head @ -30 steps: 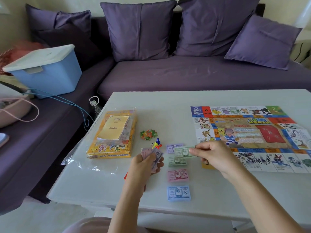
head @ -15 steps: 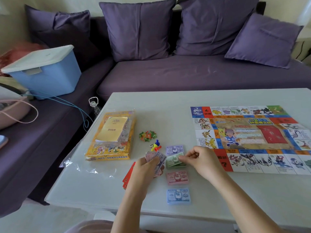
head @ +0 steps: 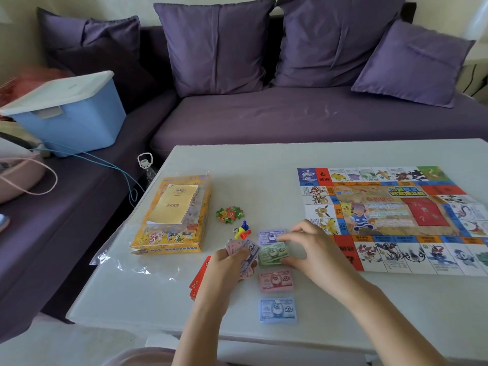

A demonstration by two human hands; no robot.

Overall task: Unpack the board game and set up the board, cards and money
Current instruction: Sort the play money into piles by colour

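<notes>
While the yellow box (head: 169, 215) is lying at ten o'clock from the hands, with a booklet (head: 173, 204) resting on its top, the money is being sorted near the front edge of the table (head: 264, 167). The left hand (head: 227, 262) is grasping a fan of mixed notes (head: 248, 249), and some red cards (head: 199, 276) are peeking out at its seven o'clock. At three o'clock from this hand, four piles are forming one column, from far to near: the purple pile (head: 270, 235), the green pile (head: 273, 254), the pink pile (head: 276, 280) and the blue pile (head: 277, 310). The right hand (head: 314, 249) is curling forefinger and thumb round the right end of the green pile. The board (head: 396, 220) is lying unfolded and flat at two o'clock from the right hand.

The notes are looking thin, light and limp. They are probably sliding easily over each other and over the smooth table. So I am judging it best to pinch a single note at a corner, and to square a pile by its two long edges.
</notes>
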